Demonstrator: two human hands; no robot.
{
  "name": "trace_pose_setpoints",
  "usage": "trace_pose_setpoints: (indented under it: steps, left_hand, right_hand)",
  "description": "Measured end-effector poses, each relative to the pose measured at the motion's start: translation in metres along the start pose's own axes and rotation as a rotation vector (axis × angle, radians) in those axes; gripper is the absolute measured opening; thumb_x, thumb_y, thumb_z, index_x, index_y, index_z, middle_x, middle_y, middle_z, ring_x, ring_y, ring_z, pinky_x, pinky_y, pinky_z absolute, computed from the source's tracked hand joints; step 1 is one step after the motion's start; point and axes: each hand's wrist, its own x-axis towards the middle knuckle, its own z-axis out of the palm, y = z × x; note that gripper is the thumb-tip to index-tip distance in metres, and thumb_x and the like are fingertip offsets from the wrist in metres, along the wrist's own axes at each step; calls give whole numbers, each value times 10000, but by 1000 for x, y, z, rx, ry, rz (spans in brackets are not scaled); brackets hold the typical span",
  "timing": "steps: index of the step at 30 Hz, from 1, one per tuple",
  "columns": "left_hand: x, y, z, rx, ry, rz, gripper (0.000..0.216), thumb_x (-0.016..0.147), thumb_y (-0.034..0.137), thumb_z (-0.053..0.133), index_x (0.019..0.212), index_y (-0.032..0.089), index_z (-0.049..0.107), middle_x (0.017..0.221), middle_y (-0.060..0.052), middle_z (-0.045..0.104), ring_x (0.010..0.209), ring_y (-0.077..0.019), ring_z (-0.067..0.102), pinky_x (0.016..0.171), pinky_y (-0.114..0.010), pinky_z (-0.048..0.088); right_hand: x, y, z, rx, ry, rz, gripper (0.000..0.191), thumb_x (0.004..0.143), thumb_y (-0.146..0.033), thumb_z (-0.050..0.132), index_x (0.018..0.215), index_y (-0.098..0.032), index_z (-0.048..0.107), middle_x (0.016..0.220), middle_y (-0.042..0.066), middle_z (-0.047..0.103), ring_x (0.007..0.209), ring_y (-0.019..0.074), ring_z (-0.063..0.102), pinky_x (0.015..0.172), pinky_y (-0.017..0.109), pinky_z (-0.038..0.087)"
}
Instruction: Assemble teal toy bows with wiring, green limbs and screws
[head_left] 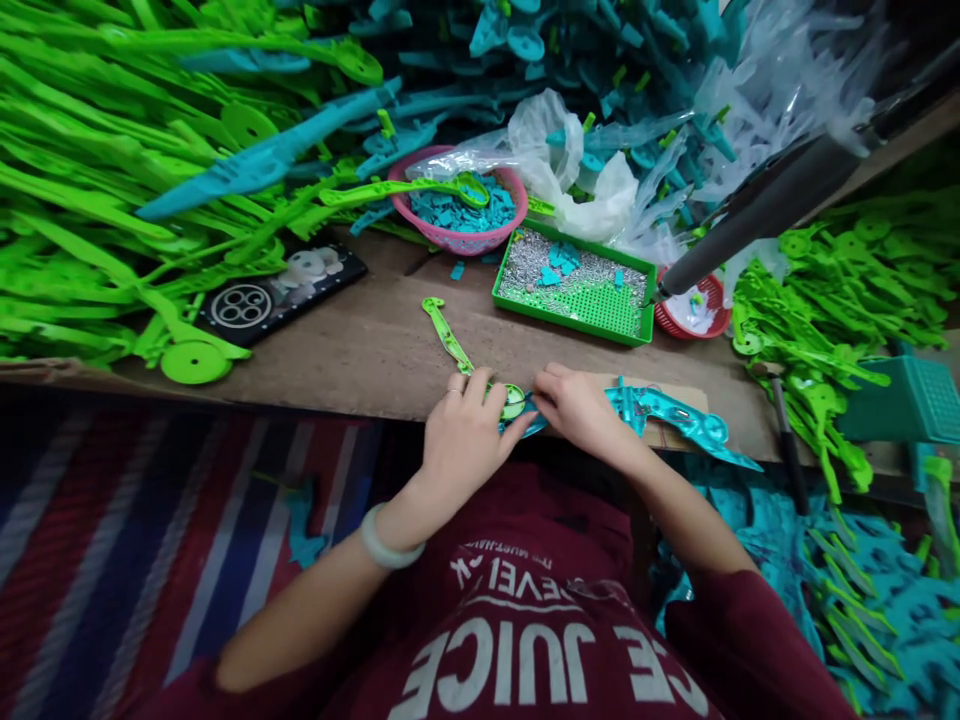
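Maroon shirt [540, 545] | brown wooden bench edge [337, 385] | left hand [463, 425] over lime strip [447, 336], grip unclear | right hand [581, 408] pinching turquoise plastic [664, 408]

Housing [664, 411] lies along the near edge of the bench [360, 360]. Beyond it, tray [570, 320] sits between bowl [465, 240], left, and basket [676, 322], right.

A head-worn camera faces forward and down, close over left hand [466, 425], right hand [576, 408] and workbench [352, 345].
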Motion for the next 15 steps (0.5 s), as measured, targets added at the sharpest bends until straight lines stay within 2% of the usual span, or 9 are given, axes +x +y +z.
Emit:
trace_pose_setpoints:
  steps: [3,7,11,15]
  left_hand:
    - [7,2,2,-10,12,-25,240,944,439,616,923,201,597,1041,-123,651,968,-311,570,722,-408,520]
    - [16,-23,4,-128,-1,-18,144,938,335,594,960,193,596,1080,-123,647,1027,-319,559,873,-457,509]
    - [22,-49,-1,-206,-27,-26,186,944,288,578,1090,181,620,1249,-120,657,1156,-334,513,958,-486,472]
    - [22,-51,-4,-189,-34,52,232,992,216,483,1114,168,674,1208,-118,672,1104,-305,514,913,-447,484]
  right_hand:
    - [3,3,2,33,9,22,110,943,-157,560,870,-155,642,871,49,621,798,169,559,694,278,331]
    - [20,-2,0,79,10,12,128,951,-173,559,896,-145,671,896,61,640,838,180,571,731,279,357]
    - [44,-8,-4,135,-25,-101,221,986,-161,489,934,-130,702,900,61,601,859,177,553,775,278,372]
    - [52,1,-5,201,-32,-229,219,971,-130,510,954,-131,729,887,42,525,839,164,518,782,272,375]
